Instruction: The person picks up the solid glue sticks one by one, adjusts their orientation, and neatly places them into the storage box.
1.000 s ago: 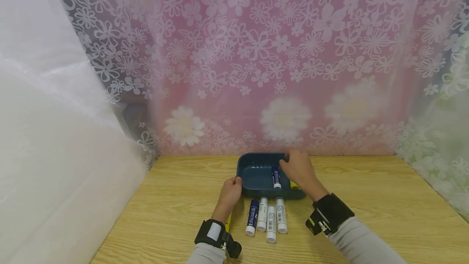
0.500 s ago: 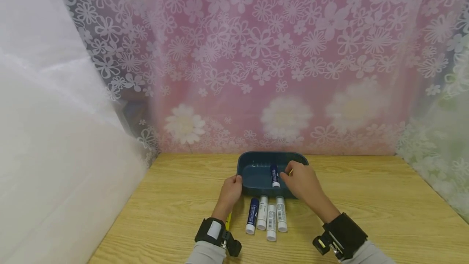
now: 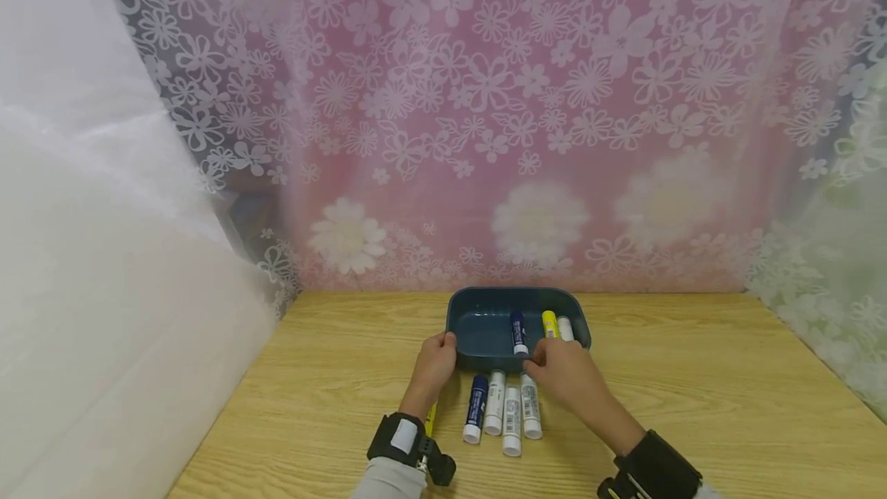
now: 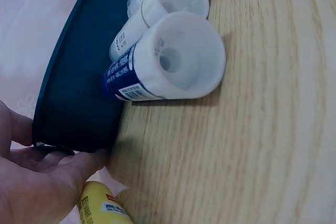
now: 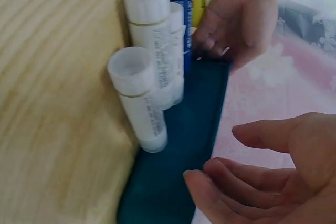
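A dark teal box (image 3: 478,341) stands on the table, its left end gripped by my left hand (image 3: 435,364), thumb over the rim and fingers low outside, as the left wrist view shows. Inside lie a navy glue stick (image 3: 518,332), a yellow glue stick (image 3: 550,322) and a white glue stick (image 3: 565,329). Over the box's near right rim is my right hand (image 3: 568,376), holding nothing; thumb and fingers are apart in the right wrist view. Just below it, several glue sticks lie before the box: a navy one (image 3: 475,410) and white ones (image 3: 511,422).
Another yellow glue stick (image 4: 105,205) lies beside my left hand, partly hidden under the wrist in the head view. The wooden table (image 3: 333,383) ends at a pink flowered curtain (image 3: 430,137) behind the box. A white sheet (image 3: 125,291) hangs at the left.
My right hand has come from the box's right part back toward its near rim, uncovering the yellow and white glue sticks inside. My left hand keeps its grip on the box.
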A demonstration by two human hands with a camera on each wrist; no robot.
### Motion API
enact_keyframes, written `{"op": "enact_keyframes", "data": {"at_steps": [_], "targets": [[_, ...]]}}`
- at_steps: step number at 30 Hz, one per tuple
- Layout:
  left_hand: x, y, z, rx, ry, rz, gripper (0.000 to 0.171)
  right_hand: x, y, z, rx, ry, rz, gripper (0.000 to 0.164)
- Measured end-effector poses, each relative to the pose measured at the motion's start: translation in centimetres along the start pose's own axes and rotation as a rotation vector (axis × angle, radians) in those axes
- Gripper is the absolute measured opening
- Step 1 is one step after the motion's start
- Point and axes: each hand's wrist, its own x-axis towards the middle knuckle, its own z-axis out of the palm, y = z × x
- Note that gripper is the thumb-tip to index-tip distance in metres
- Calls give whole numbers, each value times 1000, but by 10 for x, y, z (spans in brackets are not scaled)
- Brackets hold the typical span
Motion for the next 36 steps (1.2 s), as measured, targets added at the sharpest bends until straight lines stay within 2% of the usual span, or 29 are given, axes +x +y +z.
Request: {"op": "enact_keyframes", "data": {"at_steps": [5,11,15,23,28,36], "targets": [[-1,-1,-2,1,0,13,44,-2,5,11,10,-44,44,21],[-1,-2,-2,-14,-9,16,44,-3,12,25,3,-56,65,25],[-1,-2,-2,-6,-8,18,43,-4,11,28,-10,-66,59,25],[-3,-1,-1,-5,-7,8,43,-3,9,35,14,-132,122,27],[-3,-1,-1,-6,-7,9,43,-3,10,36,7,-140,127,28],[-3,-1,-1,0,-3,1,45,-3,12,34,-15,-163,129,19]]}}
